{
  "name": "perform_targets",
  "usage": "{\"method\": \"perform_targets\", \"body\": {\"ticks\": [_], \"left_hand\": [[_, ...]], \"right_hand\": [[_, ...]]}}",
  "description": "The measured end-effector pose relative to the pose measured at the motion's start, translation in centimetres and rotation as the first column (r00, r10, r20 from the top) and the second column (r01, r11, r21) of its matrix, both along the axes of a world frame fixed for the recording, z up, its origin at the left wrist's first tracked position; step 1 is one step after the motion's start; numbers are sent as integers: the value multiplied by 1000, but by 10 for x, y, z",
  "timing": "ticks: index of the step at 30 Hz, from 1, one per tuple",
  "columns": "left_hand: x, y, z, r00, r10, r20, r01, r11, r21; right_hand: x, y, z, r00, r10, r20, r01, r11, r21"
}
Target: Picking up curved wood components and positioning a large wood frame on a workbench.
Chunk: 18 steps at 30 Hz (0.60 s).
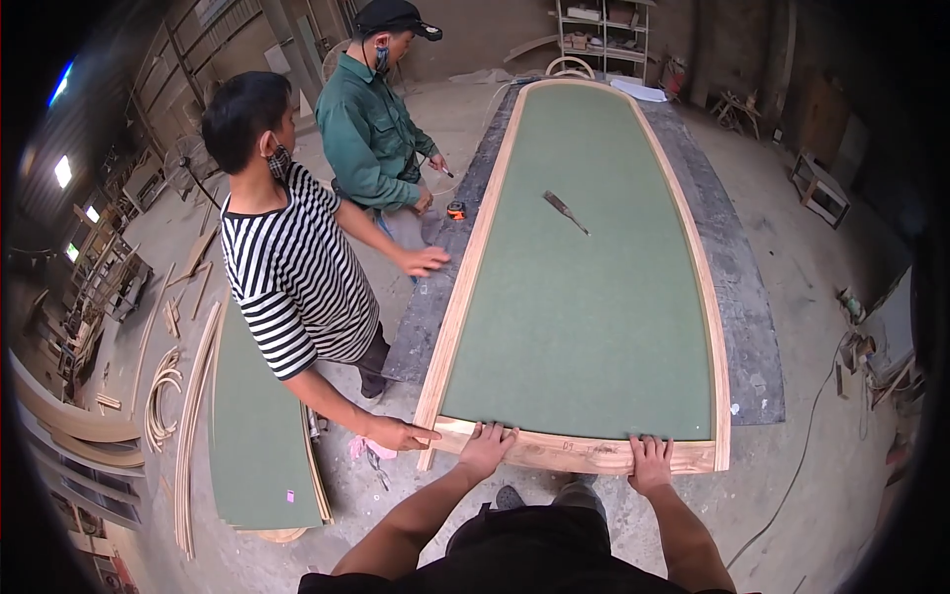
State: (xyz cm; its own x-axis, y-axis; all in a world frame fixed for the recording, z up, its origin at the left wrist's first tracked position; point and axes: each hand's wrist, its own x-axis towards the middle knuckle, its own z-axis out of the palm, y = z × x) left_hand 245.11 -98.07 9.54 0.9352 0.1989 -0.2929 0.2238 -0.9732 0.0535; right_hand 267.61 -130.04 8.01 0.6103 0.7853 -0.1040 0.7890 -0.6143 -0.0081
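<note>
A large green panel (584, 317) lies on the dark worktable (757, 376), bordered by a pale wooden frame (693, 247) with an arched far end. Across its near end runs a wooden rail (574, 452). My left hand (487, 447) grips this rail left of its middle, fingers over the top edge. Nearer the right corner, my right hand (650, 462) holds the same rail, fingertips at the panel's edge. A co-worker's hand (401, 433) touches the rail's left corner. A chisel-like tool (565, 210) lies on the panel.
Two co-workers stand along the table's left side, one in a striped shirt (297, 257), one in a green jacket (371, 134). An orange tape measure (456, 210) rests by the frame. More green panels (257, 436) and wood strips (193, 436) lie at left. A cable (792, 485) crosses the floor at right.
</note>
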Motion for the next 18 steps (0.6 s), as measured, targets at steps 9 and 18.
{"method": "perform_targets", "body": {"ticks": [9,18], "left_hand": [[-1,2,-7,997,1,79,1,1000,-26],[-1,1,-4,999,14,31,-13,1000,-27]], "right_hand": [[0,1,1,1000,-1,1,1,1000,5],[0,1,-6,1000,0,15,0,1000,12]]}}
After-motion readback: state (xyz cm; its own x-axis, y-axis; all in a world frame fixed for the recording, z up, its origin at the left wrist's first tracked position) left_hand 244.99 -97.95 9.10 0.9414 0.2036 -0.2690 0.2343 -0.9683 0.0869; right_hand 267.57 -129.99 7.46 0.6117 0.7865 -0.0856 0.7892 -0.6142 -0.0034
